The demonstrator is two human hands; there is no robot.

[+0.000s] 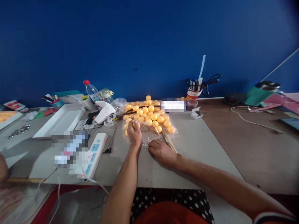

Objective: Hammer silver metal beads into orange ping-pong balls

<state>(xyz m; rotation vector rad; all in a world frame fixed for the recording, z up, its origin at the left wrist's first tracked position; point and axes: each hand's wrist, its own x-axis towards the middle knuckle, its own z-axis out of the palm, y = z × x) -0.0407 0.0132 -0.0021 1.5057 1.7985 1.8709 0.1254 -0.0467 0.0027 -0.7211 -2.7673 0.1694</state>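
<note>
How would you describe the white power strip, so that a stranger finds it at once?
Start at the grey table under the blue wall. Left of the heap of yellow balls and the left hand lies the power strip. It is the only long white bar with blue sockets.

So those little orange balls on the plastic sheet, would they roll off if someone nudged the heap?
Probably yes. The orange balls are smooth and round, lying loose in a heap on a crinkly plastic sheet, so a push would likely scatter them. They look hollow and light. The left hand closes on one easily; the right hand rests on the sheet.
</note>
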